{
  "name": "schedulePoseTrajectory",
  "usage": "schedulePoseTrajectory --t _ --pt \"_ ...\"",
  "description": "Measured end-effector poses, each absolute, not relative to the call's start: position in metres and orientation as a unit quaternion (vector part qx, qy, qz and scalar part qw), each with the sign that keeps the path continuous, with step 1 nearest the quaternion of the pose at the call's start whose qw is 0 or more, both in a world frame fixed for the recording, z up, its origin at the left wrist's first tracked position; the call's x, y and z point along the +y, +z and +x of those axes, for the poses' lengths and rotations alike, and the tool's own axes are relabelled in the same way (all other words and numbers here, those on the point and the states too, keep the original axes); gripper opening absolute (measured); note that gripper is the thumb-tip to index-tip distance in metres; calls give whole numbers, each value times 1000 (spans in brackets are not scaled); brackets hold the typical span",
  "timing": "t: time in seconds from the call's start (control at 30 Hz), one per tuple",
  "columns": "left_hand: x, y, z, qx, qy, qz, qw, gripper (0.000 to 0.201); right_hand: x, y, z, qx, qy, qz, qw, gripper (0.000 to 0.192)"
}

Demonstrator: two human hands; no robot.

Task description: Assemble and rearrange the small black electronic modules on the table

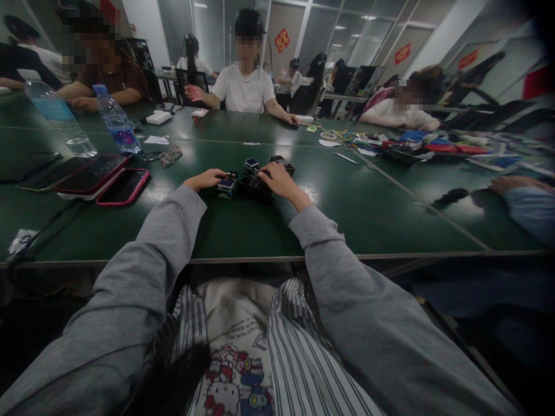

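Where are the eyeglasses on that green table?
In the head view, the eyeglasses lie on the green table left of centre, just right of the nearer water bottle and beyond the red-edged phones, well left of the left hand.

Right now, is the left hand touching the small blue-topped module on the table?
Touching. The head view shows the left hand with fingertips against the small blue-topped module, no gap visible.

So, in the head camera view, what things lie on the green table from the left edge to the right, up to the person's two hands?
Large water bottle → small water bottle with blue cap → phones in red cases → glasses → left hand → small blue-topped blocks → right hand, resting on the black pieces.
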State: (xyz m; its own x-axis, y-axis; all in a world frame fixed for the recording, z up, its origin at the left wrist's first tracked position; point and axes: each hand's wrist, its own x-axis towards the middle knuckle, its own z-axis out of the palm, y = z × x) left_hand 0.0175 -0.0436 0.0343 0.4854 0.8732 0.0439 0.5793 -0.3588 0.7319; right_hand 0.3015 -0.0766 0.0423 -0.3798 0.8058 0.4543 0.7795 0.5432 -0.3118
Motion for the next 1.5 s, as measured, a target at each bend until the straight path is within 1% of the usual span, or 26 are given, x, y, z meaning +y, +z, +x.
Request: schedulePoseTrajectory --t 0.2,0.43,0.6,0.8,1.17,1.33,1.5 --pt "-43 35 21 463 221 787 342 37 -75 40 302 -831 11 -478 285 38" --pt "-56 44 24 441 234 805 320 27 -70 35 302 -832 4 -474 289 46" --pt "-61 48 25 435 235 811 313 24 -68 33 302 -831 -3 -474 291 48" --pt "-42 35 23 468 229 801 293 26 -68 33 302 -833 -7 -471 289 47" --pt "-30 25 17 463 227 813 272 35 -70 35 302 -839 -6 -470 273 50" --pt "-30 25 18 456 220 815 281 35 -74 38 301 -840 -7 -475 264 45" --pt "-25 22 18 461 226 818 258 33 -75 38 300 -843 2 -471 259 40"
